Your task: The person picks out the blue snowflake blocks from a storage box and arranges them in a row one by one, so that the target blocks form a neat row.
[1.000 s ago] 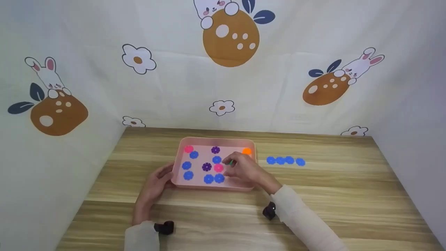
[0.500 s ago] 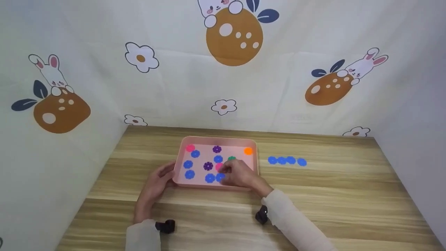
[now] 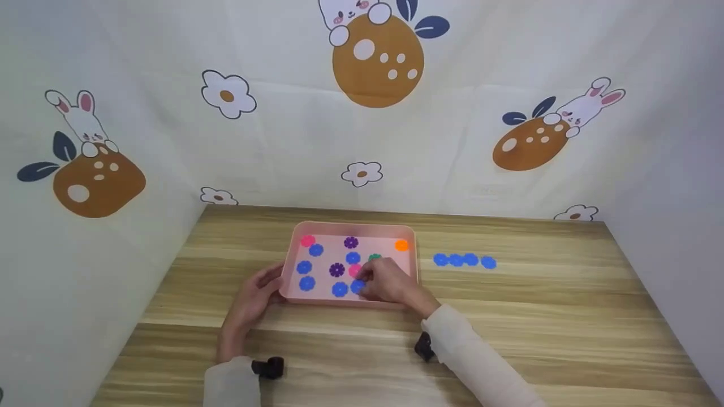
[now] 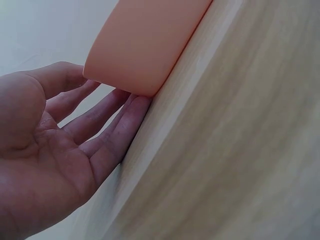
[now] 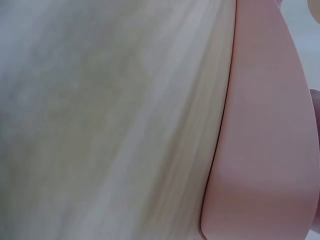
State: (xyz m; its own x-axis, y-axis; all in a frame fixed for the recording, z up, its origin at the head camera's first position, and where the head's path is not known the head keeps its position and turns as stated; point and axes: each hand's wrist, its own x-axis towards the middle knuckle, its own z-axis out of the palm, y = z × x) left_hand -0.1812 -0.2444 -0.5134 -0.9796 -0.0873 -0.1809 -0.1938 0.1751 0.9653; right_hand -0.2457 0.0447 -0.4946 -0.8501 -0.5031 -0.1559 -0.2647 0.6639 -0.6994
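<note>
The pink tray [image 3: 348, 228] holds several blue, pink and purple flower-shaped pieces, plus a green and an orange one. At its left end, my left hand [image 3: 253, 301] rests extended fingers against the wall; in the left wrist view this hand [image 4: 65, 130] touches the tray [image 4: 137, 45] with thumb near the rim and fingers low on the side. Inside the tray's front right part, my right hand [image 3: 390, 282] pinches a blue flower piece [image 3: 357, 286], partly covered by its fingertips. A pink piece [image 3: 354, 271] lies just behind it. The tray wall [image 5: 265, 120] hides most of that hand in the right wrist view.
Four blue flower pieces [image 3: 456, 260] lie in a row on the wooden table [image 3: 543, 316] right of the tray, the rightmost slightly apart. A patterned cloth [image 3: 283, 124] stands behind the table.
My right hand has moved down and slightly left within the tray and closed its fingers on the blue piece. My left hand stays at the tray's left end.
</note>
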